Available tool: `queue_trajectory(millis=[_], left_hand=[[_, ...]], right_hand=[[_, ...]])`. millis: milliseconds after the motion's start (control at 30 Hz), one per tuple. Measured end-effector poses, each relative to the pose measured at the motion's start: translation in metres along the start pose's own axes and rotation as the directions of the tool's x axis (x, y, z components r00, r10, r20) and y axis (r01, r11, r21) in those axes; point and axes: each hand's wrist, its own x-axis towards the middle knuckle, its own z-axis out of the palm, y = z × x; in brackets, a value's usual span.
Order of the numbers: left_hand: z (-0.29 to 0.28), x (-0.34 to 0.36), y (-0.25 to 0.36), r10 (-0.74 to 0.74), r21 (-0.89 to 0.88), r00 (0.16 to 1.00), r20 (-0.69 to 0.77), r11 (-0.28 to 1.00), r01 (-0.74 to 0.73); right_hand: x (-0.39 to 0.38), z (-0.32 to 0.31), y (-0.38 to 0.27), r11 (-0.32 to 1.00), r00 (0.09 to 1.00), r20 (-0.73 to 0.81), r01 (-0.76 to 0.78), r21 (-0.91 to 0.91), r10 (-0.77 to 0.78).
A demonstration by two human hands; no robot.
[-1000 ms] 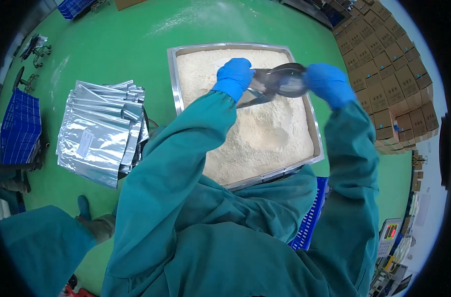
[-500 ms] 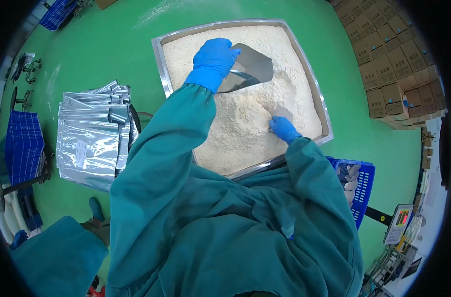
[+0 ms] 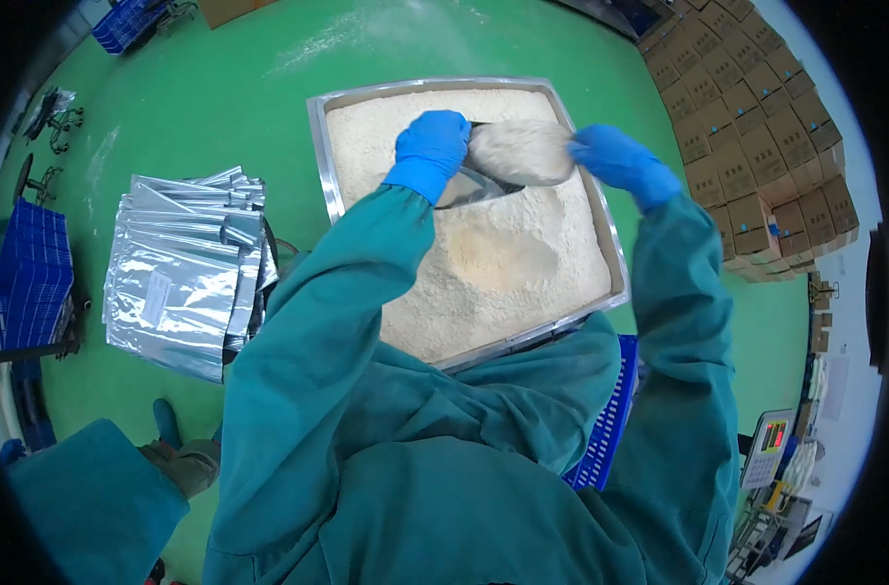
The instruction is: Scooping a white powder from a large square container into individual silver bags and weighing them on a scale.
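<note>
Powder-filled scoop (image 3: pixel 518 153) is held by gloved left hand (image 3: pixel 431 146) and right hand (image 3: pixel 618 162) above steel tray (image 3: pixel 319 146) of pale powder (image 3: pixel 503 263).

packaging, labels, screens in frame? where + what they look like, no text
Silver foil pouches: loose flat stack on the green floor, left of the powder tray; one shows a white rectangular label.
Brown cardboard boxes: stacked wall, upper right.
Scale display: lower right, small pale panel with red and green lights.
Blue crates: far left.
</note>
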Motion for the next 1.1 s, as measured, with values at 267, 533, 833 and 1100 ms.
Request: queue_trajectory(millis=[267, 533, 833, 1100], left_hand=[[-0.005, 0.010, -0.007, -0.017, -0.037, 1.000, 0.022, 0.999, 0.018], [-0.014, -0.018, 0.017, -0.121, 0.160, 0.993, -0.002, 0.980, 0.120], [-0.139, 0.023, 0.015, -0.159, 0.042, 0.863, 0.480, 0.987, 0.158], [-0.136, 0.028, 0.047, 0.516, 0.098, 0.748, 0.419, 0.793, -0.602]], right_hand=[[-0.001, -0.050, -0.038, 0.903, 0.967, 0.146, -0.132, -0.409, 0.208], [0.024, 0.081, -0.004, 0.920, 0.933, 0.208, -0.335, 0.205, 0.293], [0.026, 0.020, 0.001, 0.809, 0.959, 0.135, -0.284, 0.515, 0.251], [-0.034, -0.020, 0.012, 0.868, 0.975, -0.077, -0.149, 0.473, 0.209]])
